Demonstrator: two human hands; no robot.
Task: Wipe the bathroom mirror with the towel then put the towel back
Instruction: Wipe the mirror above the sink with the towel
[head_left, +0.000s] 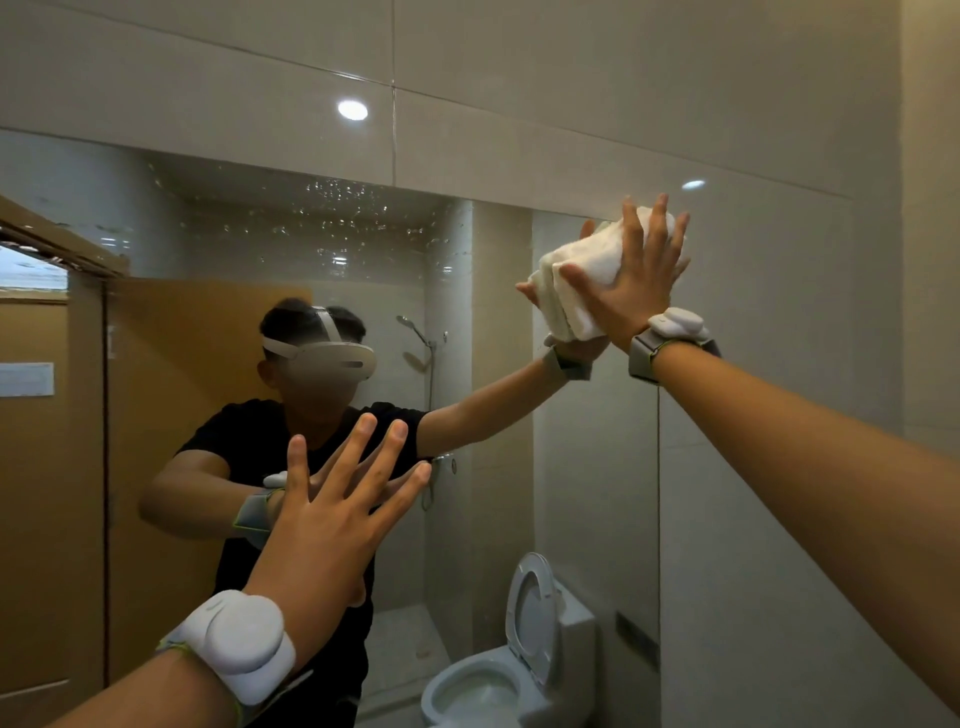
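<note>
We press the folded white towel (582, 280) flat under our spread right hand (634, 280) at the mirror's (493, 364) upper right corner, our empty left hand (332, 499) splayed wide against the glass, likely for balance.

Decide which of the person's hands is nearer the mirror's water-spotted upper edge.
Right. The right hand presses the towel just right of the spots; the left hand rests well below them.

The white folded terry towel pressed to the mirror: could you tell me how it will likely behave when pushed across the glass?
The white folded terry towel looks soft and floppy, bunching under the right hand, so it may unfold. It probably slides easily on the smooth mirror, and seems light, held by one flat palm.
</note>
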